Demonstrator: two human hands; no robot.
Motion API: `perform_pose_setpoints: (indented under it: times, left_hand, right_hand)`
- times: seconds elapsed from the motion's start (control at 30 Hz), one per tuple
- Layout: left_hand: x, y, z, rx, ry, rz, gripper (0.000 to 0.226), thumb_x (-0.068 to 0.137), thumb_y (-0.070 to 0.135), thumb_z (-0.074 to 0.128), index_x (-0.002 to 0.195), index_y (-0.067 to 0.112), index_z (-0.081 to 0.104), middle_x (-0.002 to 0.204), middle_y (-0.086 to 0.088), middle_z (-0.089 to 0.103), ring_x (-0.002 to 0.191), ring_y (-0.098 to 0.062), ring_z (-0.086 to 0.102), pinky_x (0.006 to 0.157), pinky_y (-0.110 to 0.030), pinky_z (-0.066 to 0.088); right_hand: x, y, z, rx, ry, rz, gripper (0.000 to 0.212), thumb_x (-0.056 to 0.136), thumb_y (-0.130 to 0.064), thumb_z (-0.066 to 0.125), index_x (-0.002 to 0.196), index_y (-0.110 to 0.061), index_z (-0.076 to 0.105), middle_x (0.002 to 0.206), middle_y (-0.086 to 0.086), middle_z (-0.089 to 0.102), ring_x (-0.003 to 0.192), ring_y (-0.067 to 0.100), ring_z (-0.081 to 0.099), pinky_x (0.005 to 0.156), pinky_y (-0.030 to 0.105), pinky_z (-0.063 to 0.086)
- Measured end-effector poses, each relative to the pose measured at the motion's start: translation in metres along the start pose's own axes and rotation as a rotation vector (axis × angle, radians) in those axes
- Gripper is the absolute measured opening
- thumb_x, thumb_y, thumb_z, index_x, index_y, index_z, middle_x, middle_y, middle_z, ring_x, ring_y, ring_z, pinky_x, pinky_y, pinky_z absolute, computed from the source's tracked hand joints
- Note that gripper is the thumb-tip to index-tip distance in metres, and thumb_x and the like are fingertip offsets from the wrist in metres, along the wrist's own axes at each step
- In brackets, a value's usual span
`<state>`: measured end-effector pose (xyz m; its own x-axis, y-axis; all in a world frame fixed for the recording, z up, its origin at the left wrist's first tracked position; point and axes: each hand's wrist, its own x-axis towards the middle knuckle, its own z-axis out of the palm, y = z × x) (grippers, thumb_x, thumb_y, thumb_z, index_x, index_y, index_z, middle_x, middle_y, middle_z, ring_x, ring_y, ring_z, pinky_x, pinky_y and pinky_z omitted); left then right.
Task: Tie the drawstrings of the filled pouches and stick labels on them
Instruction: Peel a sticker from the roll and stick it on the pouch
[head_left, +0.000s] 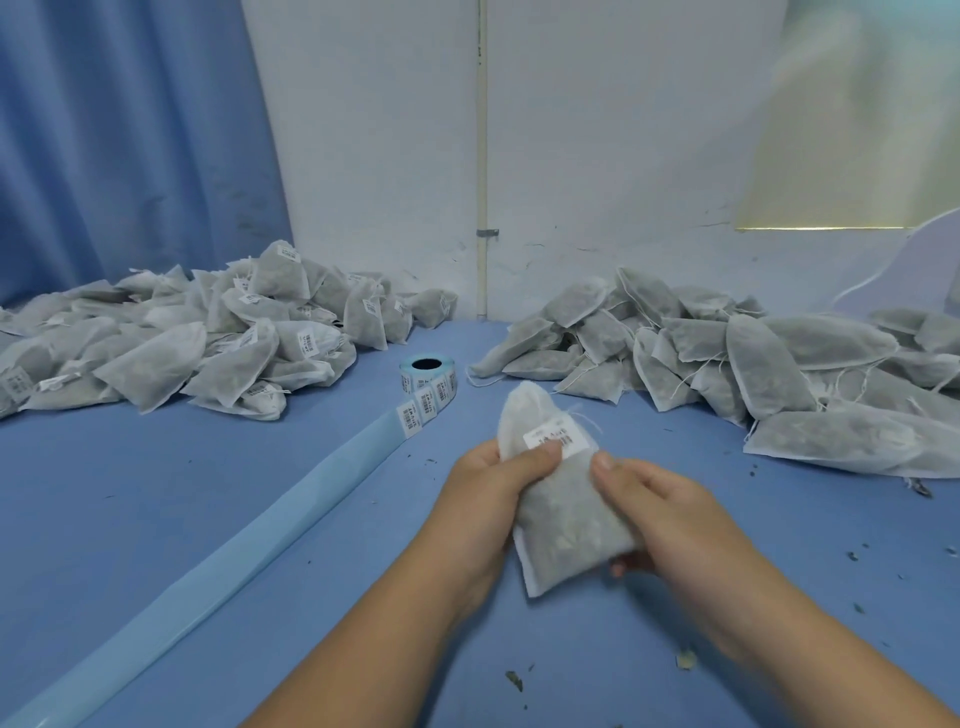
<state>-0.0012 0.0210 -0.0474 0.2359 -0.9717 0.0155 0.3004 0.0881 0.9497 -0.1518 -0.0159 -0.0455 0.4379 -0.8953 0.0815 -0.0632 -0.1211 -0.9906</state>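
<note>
Both of my hands hold one filled white mesh pouch (561, 509) above the blue table, its neck pointing away from me. A white barcode label (553, 435) is stuck near the pouch's upper part. My left hand (488, 499) grips the pouch's left side, with the thumb pressing on the label's lower edge. My right hand (670, 514) grips the right side, thumb on top and fingers curled underneath. A short drawstring end (584, 415) sticks out at the neck. The roll of labels (427, 371) lies farther back at the table's middle.
A heap of labelled pouches (197, 343) fills the back left. A heap of unlabelled pouches (753, 364) with loose strings fills the back right. A long strip of pale blue backing paper (249, 535) runs from the roll toward the near left. Herb crumbs (514, 679) dot the table (156, 467).
</note>
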Motion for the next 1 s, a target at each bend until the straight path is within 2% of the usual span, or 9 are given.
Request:
perform_pose_setpoints:
  times: [0.1, 0.2, 0.3, 0.4, 0.53, 0.6, 0.7, 0.83, 1.0]
  left_hand:
    - [0.005, 0.003, -0.007, -0.007, 0.157, 0.027, 0.017, 0.095, 0.015, 0.058, 0.1, 0.002, 0.067, 0.085, -0.014, 0.074, 0.074, -0.024, 0.071, 0.06, -0.029, 0.055]
    - [0.011, 0.01, -0.018, -0.193, 0.218, -0.013, 0.029, 0.097, 0.029, 0.055, 0.1, 0.004, 0.068, 0.089, -0.018, 0.073, 0.078, -0.03, 0.07, 0.068, -0.035, 0.056]
    - [0.018, 0.023, -0.033, -0.551, 0.279, -0.029, 0.047, 0.099, 0.049, 0.042, 0.096, 0.009, 0.067, 0.089, -0.017, 0.071, 0.075, -0.03, 0.07, 0.065, -0.034, 0.055]
    - [0.025, 0.022, -0.048, -0.663, 0.369, 0.049, 0.054, 0.101, 0.05, 0.033, 0.115, 0.008, 0.065, 0.107, -0.019, 0.071, 0.08, -0.029, 0.066, 0.067, -0.033, 0.049]
    - [0.034, 0.015, -0.056, -0.611, 0.442, 0.062, 0.05, 0.098, 0.053, 0.039, 0.1, 0.011, 0.067, 0.076, -0.008, 0.068, 0.059, -0.019, 0.061, 0.058, -0.029, 0.041]
    - [0.037, 0.013, -0.056, -0.562, 0.46, 0.055, 0.053, 0.098, 0.055, 0.039, 0.1, 0.008, 0.065, 0.073, -0.007, 0.066, 0.055, -0.02, 0.061, 0.058, -0.03, 0.041]
    - [0.037, 0.011, -0.058, -0.527, 0.453, 0.054, 0.054, 0.098, 0.055, 0.04, 0.098, 0.007, 0.065, 0.07, -0.007, 0.065, 0.052, -0.02, 0.06, 0.056, -0.03, 0.041]
    - [0.043, 0.011, -0.058, -0.4, 0.451, 0.081, 0.049, 0.099, 0.05, 0.04, 0.09, 0.008, 0.065, 0.067, -0.004, 0.062, 0.052, -0.018, 0.055, 0.051, -0.026, 0.04]
    - [0.049, 0.001, -0.052, -0.184, 0.469, 0.108, 0.044, 0.102, 0.042, 0.041, 0.084, 0.01, 0.065, 0.06, 0.001, 0.059, 0.047, -0.013, 0.052, 0.046, -0.022, 0.039]
  right_hand:
    - [0.001, -0.001, 0.013, -0.052, -0.152, -0.058, 0.017, 0.084, -0.034, 0.068, 0.088, -0.018, 0.074, 0.08, 0.01, 0.073, 0.064, 0.021, 0.065, 0.058, 0.033, 0.053]
    - [0.016, -0.003, 0.031, -0.017, -0.161, -0.011, 0.011, 0.089, -0.013, 0.062, 0.087, -0.011, 0.073, 0.077, 0.016, 0.071, 0.061, 0.023, 0.062, 0.057, 0.033, 0.051]
    - [0.039, -0.015, 0.049, 0.11, -0.19, 0.069, 0.011, 0.086, -0.009, 0.058, 0.079, -0.007, 0.066, 0.063, 0.008, 0.06, 0.053, 0.016, 0.053, 0.049, 0.026, 0.045]
    - [0.069, -0.03, 0.077, 0.096, -0.241, 0.106, 0.01, 0.084, -0.01, 0.06, 0.075, -0.012, 0.064, 0.059, 0.003, 0.054, 0.047, 0.012, 0.047, 0.044, 0.023, 0.038]
    - [0.121, -0.073, 0.129, 0.377, -0.29, 0.104, 0.004, 0.086, 0.0, 0.061, 0.082, 0.001, 0.063, 0.066, 0.01, 0.059, 0.054, 0.015, 0.057, 0.05, 0.022, 0.051]
    - [0.153, -0.086, 0.14, 0.536, -0.175, 0.043, 0.007, 0.089, 0.005, 0.058, 0.086, 0.011, 0.06, 0.082, 0.017, 0.06, 0.077, 0.024, 0.067, 0.066, 0.016, 0.055]
    - [0.175, -0.072, 0.143, 0.63, -0.029, 0.084, 0.014, 0.094, 0.004, 0.049, 0.086, 0.015, 0.054, 0.086, 0.016, 0.048, 0.106, 0.036, 0.061, 0.065, 0.017, 0.047]
    - [0.159, -0.032, 0.135, 0.343, 0.0, 0.102, 0.014, 0.093, 0.003, 0.048, 0.103, 0.006, 0.058, 0.094, 0.018, 0.065, 0.074, 0.026, 0.069, 0.059, 0.026, 0.055]
    - [0.152, -0.005, 0.085, 0.157, -0.014, 0.071, 0.022, 0.089, 0.004, 0.046, 0.094, -0.004, 0.066, 0.082, 0.01, 0.071, 0.058, 0.019, 0.069, 0.049, 0.024, 0.052]
